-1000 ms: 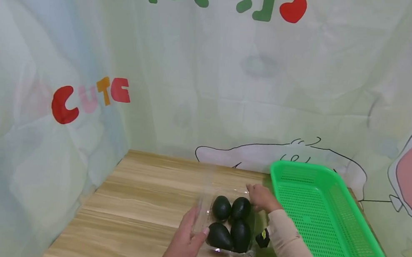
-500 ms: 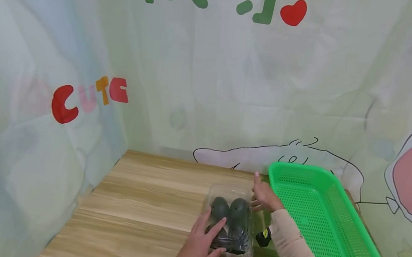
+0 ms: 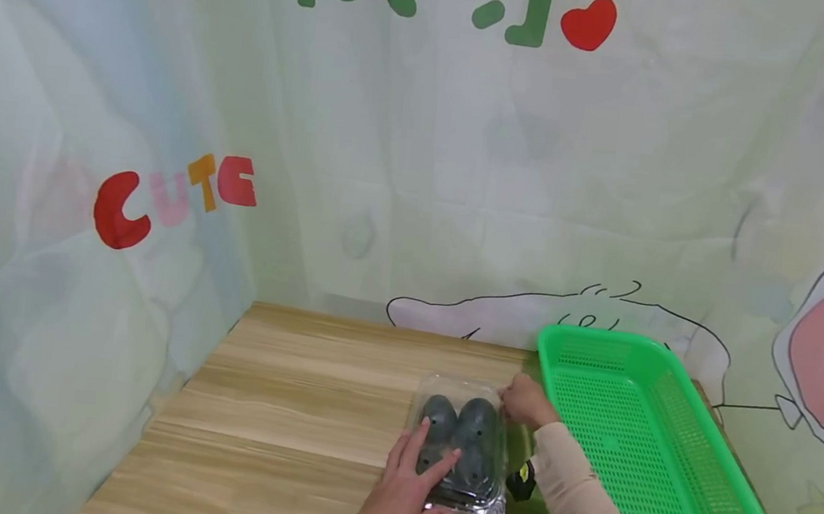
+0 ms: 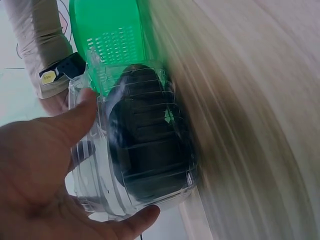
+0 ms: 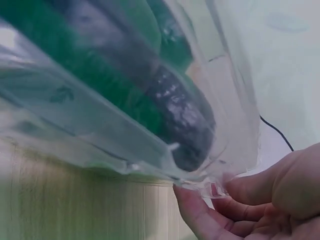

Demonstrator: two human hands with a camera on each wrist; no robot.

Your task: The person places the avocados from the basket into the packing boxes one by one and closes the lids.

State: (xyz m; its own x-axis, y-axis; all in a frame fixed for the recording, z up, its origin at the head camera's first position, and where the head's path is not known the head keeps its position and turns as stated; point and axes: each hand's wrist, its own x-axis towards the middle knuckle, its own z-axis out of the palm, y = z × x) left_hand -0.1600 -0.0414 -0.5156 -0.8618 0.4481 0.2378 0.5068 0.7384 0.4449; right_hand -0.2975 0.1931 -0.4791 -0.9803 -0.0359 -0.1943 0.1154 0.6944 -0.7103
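A clear plastic clamshell box (image 3: 493,510) lies on the wooden table with its lid down. Several dark avocados (image 3: 476,419) show through the lid. My left hand (image 3: 395,490) rests on the near left part of the lid, fingers spread. In the left wrist view, its thumb and a fingertip touch the ribbed plastic of the box (image 4: 150,192). At the far right corner is my right hand (image 3: 527,401). Seen from the right wrist, that hand (image 5: 270,200) pinches the box's edge tab (image 5: 212,190) between thumb and forefinger.
A green perforated plastic basket (image 3: 611,441) stands just right of the box. My right wrist wears a black band device (image 3: 522,480). The wooden table (image 3: 292,395) meets a printed cloth (image 3: 392,163) at the back and left.
The transparent lid has swung down from standing on the left to lying over the avocados. My left hand has moved onto the lid. My right hand has come down to the far right corner.
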